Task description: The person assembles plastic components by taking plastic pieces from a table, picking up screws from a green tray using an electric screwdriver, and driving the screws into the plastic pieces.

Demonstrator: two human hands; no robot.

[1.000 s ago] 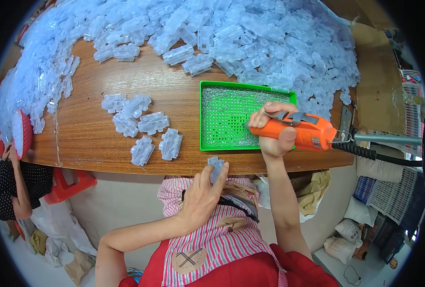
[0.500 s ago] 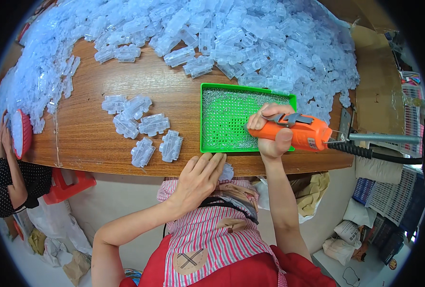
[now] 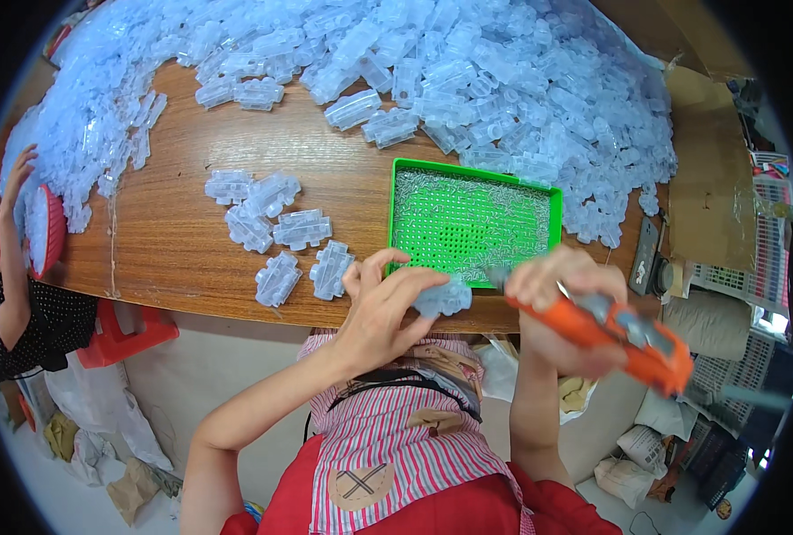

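Observation:
My left hand (image 3: 374, 314) is closed around a clear plastic casing (image 3: 451, 298) at the near edge of the table, in front of the green tray (image 3: 446, 239). Blurred by motion, my right hand (image 3: 568, 290) grips an orange electric screwdriver (image 3: 633, 349). Its tip points left toward the casing; whether they touch is not clear. Many small metal screws (image 3: 530, 227) lie in the perforated tray. Left of my hands, several similar casings (image 3: 303, 229) form a loose group on the wood.
A large heap of clear casings (image 3: 521, 98) covers the far side of the wooden table (image 3: 173, 232). At the far left another person's arm (image 3: 11, 232) is raised beside a red basket (image 3: 54, 227). A dark phone-like object (image 3: 644, 254) lies right of the tray.
My right hand has brought the screwdriver from over the tray toward me, its body now tilted. My left hand has lifted the casing into clearer view. The other person's hand has risen.

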